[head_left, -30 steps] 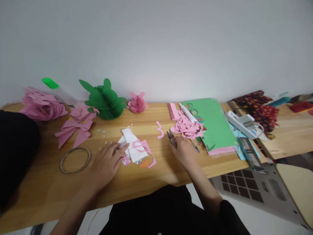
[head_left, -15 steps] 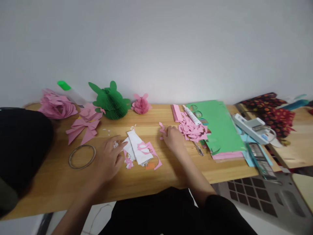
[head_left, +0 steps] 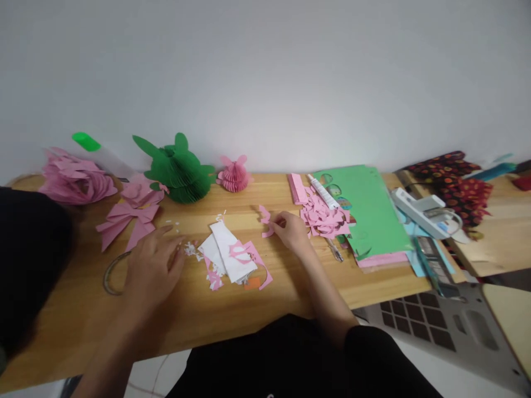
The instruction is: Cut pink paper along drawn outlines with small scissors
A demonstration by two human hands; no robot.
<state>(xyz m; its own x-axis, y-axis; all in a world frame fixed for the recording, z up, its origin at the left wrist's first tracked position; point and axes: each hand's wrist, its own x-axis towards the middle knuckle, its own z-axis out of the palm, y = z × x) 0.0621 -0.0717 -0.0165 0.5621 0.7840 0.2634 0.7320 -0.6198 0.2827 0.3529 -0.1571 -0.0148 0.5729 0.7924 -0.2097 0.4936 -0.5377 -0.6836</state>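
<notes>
- Wooden table (head_left: 232,320): spans the frame from left to right, below the wall.
- Green sheet (head_left: 373,213): right of centre, on top of pink paper.
- Left hand (head_left: 151,265): lower left, fingers curved and moderately wide, thumb apart from the forefinger; it overlaps the ring, and contact cannot be told.
- Green paper figure (head_left: 180,174): upper left of centre, with fanned folds.
- White paper pieces (head_left: 230,251): centre, crossed, with a pink cutout partly on top.
- Right hand (head_left: 292,235): just right of centre, thumb and forefinger narrow, pinching the wavy pink strip.
- Pink scraps (head_left: 326,215): right of that hand, heaped beside the green sheet.
- Ring (head_left: 110,276): lower left, partly hidden.
- Wavy pink strip (head_left: 264,214): centre, at the right fingertips.
</notes>
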